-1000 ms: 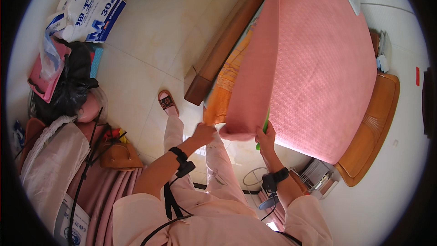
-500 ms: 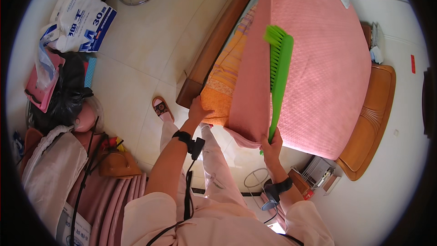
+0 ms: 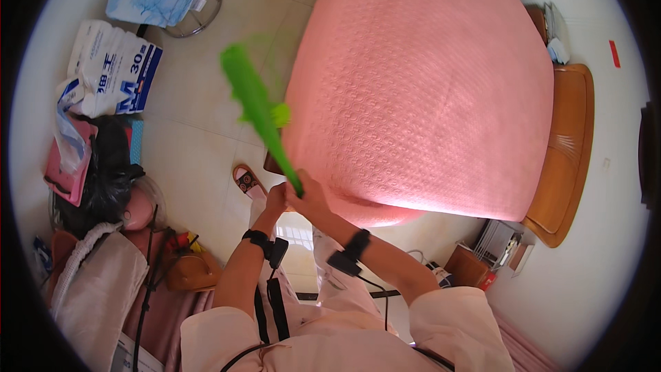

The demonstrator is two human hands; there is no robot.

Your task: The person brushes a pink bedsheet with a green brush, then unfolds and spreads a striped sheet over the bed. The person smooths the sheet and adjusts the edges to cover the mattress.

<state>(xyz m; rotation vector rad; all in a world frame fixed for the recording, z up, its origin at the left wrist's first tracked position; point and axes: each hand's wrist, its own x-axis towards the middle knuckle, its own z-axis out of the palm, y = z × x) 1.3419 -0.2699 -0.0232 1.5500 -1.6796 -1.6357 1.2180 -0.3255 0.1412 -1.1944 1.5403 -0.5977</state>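
Note:
A bright green bed brush (image 3: 256, 107) is in my right hand (image 3: 310, 201), gripped by the end of its handle. Its head points up and left over the floor beside the bed, and motion smears the bristles. Close beside, my left hand (image 3: 276, 200) is closed at the near left corner of the bed; what its fingers hold is hidden. A pink quilted bedspread (image 3: 427, 89) lies over the bed and drapes down its near side, with a fold close to my right hand.
The wooden headboard (image 3: 566, 151) stands along the right wall. At left are a white-and-blue plastic-wrapped pack (image 3: 113, 69), a black bag (image 3: 109, 158) and a brown bag (image 3: 193, 271). A stool (image 3: 200, 10) with blue cloth stands at upper left. A metal rack (image 3: 497, 241) is at lower right.
My right hand has swung left with the brush to beside my left hand. The pink bedspread has come down over the orange bedding at the bed's left side, which no longer shows.

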